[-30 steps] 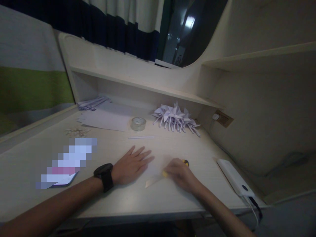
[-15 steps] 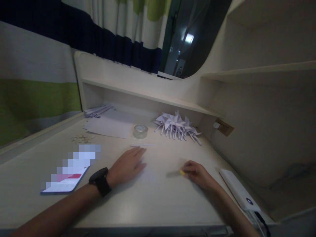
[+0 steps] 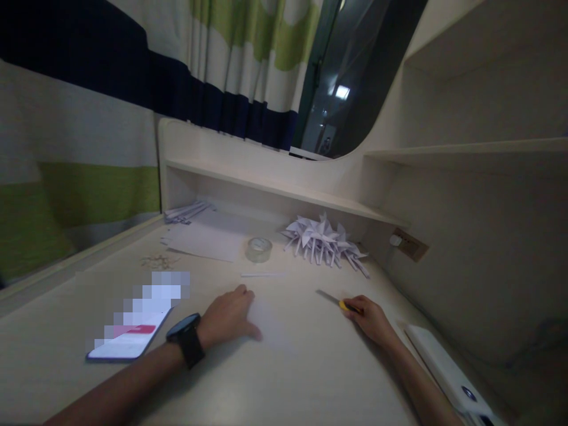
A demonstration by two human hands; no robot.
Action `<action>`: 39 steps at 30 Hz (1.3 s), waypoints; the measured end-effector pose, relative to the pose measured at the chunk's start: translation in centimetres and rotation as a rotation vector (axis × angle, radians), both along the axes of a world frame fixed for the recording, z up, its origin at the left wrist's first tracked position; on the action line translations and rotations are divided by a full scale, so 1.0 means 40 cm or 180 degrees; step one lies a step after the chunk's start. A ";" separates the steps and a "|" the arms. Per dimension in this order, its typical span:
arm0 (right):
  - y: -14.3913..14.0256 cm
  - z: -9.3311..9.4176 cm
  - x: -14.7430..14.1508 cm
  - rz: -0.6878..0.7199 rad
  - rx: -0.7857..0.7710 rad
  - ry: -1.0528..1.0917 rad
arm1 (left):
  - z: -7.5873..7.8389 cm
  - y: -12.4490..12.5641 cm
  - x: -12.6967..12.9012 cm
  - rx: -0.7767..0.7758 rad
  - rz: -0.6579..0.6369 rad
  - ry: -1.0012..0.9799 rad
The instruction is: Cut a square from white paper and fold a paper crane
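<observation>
My right hand (image 3: 367, 319) is closed around the yellow and black handle of a utility knife (image 3: 344, 305). Its grey blade is extended and points left, just over the desk. My left hand (image 3: 229, 315), with a black watch on the wrist, rests on the desk at the left edge of a small white paper sheet (image 3: 273, 328). The left thumb is spread away from the bent fingers and touches the paper. The sheet is blurred, so its outline is hard to make out. A thin white paper stick (image 3: 264, 274) lies just beyond the left hand.
Behind stand a clear tape roll (image 3: 258, 250), a pile of paper pinwheels (image 3: 322, 236), white sheets (image 3: 204, 236) and rolled paper sticks (image 3: 189, 211). Small scraps (image 3: 160, 261) and a lit phone (image 3: 133, 331) lie left. A white power bank (image 3: 444, 361) is at right.
My right hand has turned the knife so that its blade shows plainly. The left fingers have bent and drawn back towards the paper's edge. The view has tilted up slightly.
</observation>
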State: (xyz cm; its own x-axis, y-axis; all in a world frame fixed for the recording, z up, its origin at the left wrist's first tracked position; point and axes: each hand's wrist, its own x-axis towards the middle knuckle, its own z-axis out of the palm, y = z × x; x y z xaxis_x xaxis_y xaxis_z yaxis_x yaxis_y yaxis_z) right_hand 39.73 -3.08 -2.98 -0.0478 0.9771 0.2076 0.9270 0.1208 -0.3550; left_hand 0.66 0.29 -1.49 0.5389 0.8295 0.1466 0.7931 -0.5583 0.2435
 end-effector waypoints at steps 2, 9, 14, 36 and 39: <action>0.000 -0.003 0.004 -0.0010 0.0030 0.0004 | -0.002 0.002 -0.001 0.0041 -0.0010 0.0024; 0.005 0.012 -0.050 0.0066 0.0438 -0.0146 | -0.017 -0.001 0.017 0.0174 -0.0015 -0.0093; 0.002 0.035 -0.200 0.0655 0.0551 0.0024 | -0.026 -0.006 0.067 0.0473 0.0089 0.0004; 0.055 0.074 -0.338 0.0692 -0.0734 -0.0512 | -0.048 0.050 0.017 0.0399 -0.0501 -0.0340; 0.052 0.105 -0.276 0.0750 -0.0533 -0.0333 | -0.054 0.054 0.048 0.0627 -0.1012 -0.0600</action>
